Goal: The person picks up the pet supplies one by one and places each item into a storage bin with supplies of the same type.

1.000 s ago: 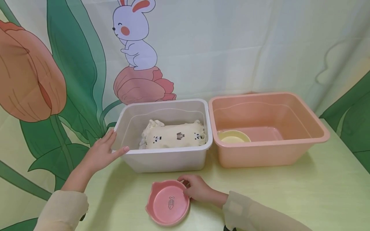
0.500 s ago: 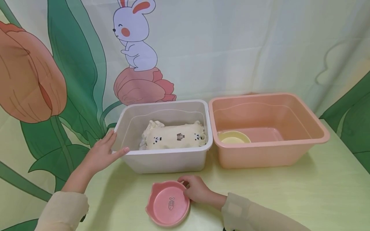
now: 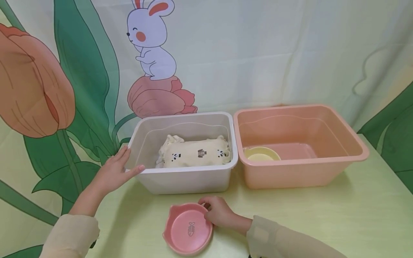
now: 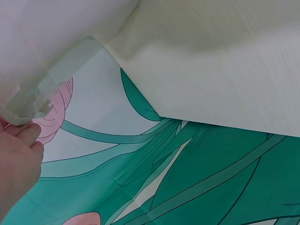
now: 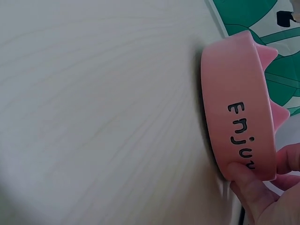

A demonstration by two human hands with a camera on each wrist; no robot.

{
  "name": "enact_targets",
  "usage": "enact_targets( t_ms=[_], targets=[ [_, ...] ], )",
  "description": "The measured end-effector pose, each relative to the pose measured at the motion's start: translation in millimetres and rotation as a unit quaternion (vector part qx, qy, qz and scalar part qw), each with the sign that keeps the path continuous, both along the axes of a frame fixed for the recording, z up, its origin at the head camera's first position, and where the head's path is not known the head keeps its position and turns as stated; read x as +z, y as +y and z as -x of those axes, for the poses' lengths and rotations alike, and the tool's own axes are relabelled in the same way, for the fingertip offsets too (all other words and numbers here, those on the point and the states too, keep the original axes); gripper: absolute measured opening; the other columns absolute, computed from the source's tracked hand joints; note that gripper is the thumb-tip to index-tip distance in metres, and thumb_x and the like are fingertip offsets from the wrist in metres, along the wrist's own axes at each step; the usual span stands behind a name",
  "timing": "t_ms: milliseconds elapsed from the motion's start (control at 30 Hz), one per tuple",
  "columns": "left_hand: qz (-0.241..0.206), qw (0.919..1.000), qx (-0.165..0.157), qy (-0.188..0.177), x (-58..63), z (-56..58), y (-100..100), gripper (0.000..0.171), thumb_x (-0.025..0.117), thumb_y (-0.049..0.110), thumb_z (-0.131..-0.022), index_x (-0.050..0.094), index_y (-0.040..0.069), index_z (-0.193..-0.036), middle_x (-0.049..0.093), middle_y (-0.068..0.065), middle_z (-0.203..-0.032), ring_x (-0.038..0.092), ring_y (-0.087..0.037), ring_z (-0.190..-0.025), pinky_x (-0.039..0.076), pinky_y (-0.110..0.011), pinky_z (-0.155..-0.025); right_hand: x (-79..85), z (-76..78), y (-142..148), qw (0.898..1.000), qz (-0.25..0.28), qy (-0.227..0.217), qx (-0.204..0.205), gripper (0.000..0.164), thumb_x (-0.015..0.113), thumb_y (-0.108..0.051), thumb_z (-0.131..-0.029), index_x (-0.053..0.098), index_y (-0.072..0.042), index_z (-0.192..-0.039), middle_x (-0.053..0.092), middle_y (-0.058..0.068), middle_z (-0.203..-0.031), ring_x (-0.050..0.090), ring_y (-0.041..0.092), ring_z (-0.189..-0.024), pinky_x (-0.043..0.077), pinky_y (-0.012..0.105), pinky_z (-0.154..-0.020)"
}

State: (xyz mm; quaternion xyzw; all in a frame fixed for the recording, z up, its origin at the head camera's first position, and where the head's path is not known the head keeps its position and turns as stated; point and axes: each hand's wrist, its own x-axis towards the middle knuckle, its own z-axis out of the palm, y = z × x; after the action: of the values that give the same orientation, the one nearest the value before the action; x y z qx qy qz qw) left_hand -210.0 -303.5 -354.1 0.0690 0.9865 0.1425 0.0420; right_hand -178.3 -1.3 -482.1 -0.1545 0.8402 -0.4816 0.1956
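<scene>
A right hand (image 3: 221, 212) pinches the edge of a pink dish (image 3: 185, 233) on the tabletop (image 3: 306, 215).
The dish is glossy and round, with two pointed ears (image 5: 267, 55), a fishbone print (image 3: 191, 229) inside and dark lettering (image 5: 241, 133), partly under the thumb, on its outer wall. It sits upright in front of a pale grey bin (image 3: 187, 182) holding a cream cloth bundle (image 3: 187, 152) with small animal faces. Just beside that, a peach bin (image 3: 297, 175) contains a yellow dish (image 3: 262, 154) near its left end. The pink dish's ears point to the person's left; about as long as wide, its print runs near to far. The left hand (image 3: 113, 173) rests, fingers extended, on the grey bin's near left corner.
</scene>
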Motion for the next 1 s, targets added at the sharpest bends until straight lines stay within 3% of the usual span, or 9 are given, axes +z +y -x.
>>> enact_targets(
  t_ms=[233,767,1000],
  targets=[
    [0.007,1.0,0.0,0.005,-0.9,0.6,-0.8,0.087,0.042,0.059,-0.084,0.011,0.0,-0.141,0.005,-0.021,-0.147,0.018,-0.052,-0.125,0.021,-0.066,-0.094,5.9,1.1,2.5,0.999,-0.007,0.021,0.023,0.04,0.056,0.013,-0.064,0.064,-0.004,-0.1,0.062,0.008,-0.08,0.057,0.015,-0.066,0.046,0.018,-0.045],
    [0.007,1.0,-0.001,0.004,-2.0,0.7,-1.1,0.087,0.041,0.059,-0.084,0.01,0.001,-0.141,0.005,-0.019,-0.148,0.018,-0.052,-0.125,0.022,-0.066,-0.094,12.5,2.3,8.2,0.999,-0.031,0.026,0.037,0.037,0.056,0.013,-0.066,0.064,-0.004,-0.098,0.062,0.007,-0.079,0.053,0.01,-0.067,0.046,0.019,-0.048],
    [0.012,0.9999,-0.004,0.006,-2.2,0.6,-1.1,0.087,0.041,0.058,-0.084,0.011,0.0,-0.141,0.005,-0.02,-0.147,0.018,-0.052,-0.125,0.022,-0.066,-0.094,15.7,1.3,11.4,0.998,-0.033,0.03,0.038,0.038,0.056,0.013,-0.066,0.064,-0.003,-0.099,0.061,0.008,-0.078,0.054,0.014,-0.065,0.046,0.019,-0.045]
  ],
)
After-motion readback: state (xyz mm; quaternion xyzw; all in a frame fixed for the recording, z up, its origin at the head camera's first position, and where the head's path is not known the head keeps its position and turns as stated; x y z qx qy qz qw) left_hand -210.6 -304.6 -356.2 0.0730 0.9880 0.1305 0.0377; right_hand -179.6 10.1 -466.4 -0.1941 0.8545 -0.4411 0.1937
